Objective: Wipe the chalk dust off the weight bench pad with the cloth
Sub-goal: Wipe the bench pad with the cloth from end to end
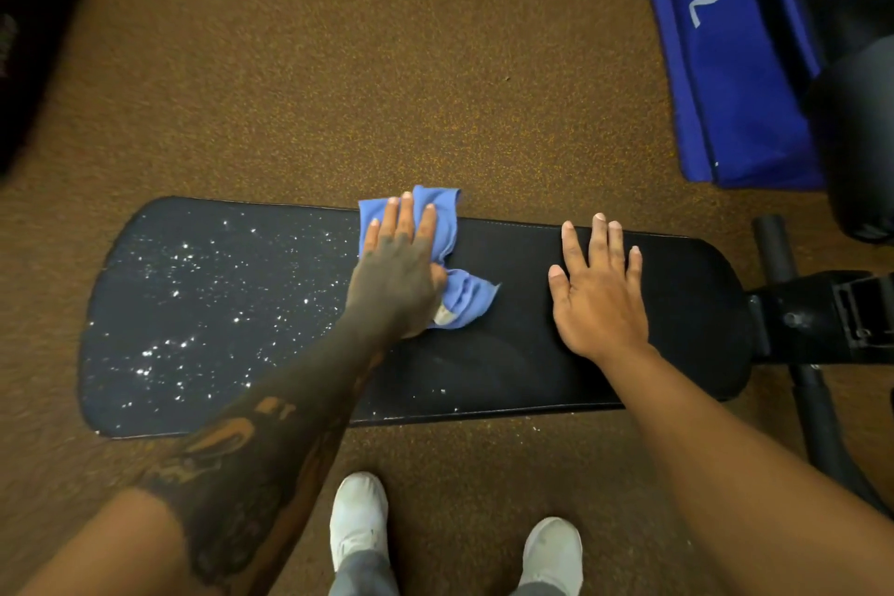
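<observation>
A black weight bench pad (513, 353) lies across the view. White chalk dust (193, 295) speckles its left half; the right half looks mostly dark, with a few flecks near the front edge. My left hand (399, 266) presses flat on a crumpled blue cloth (464, 300) at the middle of the pad, near the far edge. My right hand (597, 290) rests flat on the pad's right part, fingers spread, holding nothing.
Brown speckled floor (338, 63) surrounds the bench. The bench's black frame and roller (822, 319) stick out at the right. A blue pad marked 02 (735, 63) stands at the back right. My two white shoes (360, 518) are in front of the bench.
</observation>
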Motion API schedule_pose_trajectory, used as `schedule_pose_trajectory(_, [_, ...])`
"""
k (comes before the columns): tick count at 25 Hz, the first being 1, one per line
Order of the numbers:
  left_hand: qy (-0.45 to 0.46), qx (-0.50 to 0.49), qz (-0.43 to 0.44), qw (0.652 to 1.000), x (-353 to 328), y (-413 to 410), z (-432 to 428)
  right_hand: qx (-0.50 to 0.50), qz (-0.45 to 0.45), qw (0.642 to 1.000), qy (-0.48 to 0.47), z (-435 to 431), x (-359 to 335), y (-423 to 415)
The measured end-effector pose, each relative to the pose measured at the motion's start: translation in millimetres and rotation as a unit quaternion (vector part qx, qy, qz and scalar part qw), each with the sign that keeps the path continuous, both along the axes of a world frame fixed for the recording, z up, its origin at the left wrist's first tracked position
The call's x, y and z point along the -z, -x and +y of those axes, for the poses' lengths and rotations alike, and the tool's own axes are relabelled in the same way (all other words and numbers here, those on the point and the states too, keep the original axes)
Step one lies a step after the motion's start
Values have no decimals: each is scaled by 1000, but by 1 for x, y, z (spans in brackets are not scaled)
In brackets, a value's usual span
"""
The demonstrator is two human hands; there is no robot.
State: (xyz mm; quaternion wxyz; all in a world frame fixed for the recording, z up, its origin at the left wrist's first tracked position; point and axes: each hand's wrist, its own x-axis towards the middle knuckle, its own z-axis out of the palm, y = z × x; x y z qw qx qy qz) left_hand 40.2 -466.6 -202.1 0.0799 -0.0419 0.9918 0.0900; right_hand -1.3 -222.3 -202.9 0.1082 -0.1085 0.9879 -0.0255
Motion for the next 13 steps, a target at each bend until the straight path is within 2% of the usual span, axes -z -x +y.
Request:
schedule_pose_trajectory(3, [-27, -12, -1, 1000, -7, -45, -8, 5, -3, 1000, -1, -2, -1, 0])
schedule_pose_trajectory(6, [-23, 49, -37, 998, -12, -89, 38, 7, 0, 1000, 0, -3, -1, 0])
schedule_pose_trajectory(9, [-6, 49, -32, 998, -7, -79, 63, 4, 2, 1000, 6, -2, 1, 0])
schedule_pose_trajectory(13, [-1, 33, -32, 999, -4, -62, 51, 4, -3, 1000, 11, -1, -1, 0])
